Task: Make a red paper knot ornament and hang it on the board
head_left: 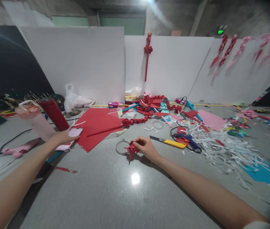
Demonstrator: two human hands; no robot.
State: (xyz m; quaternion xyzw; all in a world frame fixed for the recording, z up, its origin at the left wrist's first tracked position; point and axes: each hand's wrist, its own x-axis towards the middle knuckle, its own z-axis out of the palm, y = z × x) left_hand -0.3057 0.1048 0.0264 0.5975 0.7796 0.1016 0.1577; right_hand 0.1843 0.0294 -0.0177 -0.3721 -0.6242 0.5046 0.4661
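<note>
My right hand (146,148) is closed in a pinch on a small folded red paper piece with pointed ends (132,149), held low over the grey table. Right beside that piece, partly behind it, is a thin silvery wire ring (117,148). On the left, my left hand (64,137) is closed across a pink phone (75,132) with a lit screen; its fingers are partly hidden. Just beyond the phone lie large red paper sheets (96,122). A yellow utility knife (174,143) rests right of my right hand.
A red tumbler (53,113) and a pale pink bottle (38,122) stand left, near a pink glue gun (20,149). At right are a blue glue gun (188,140) and heaped white paper strips (223,146). A red paper chain (137,121) lies ahead, before white boards (77,60).
</note>
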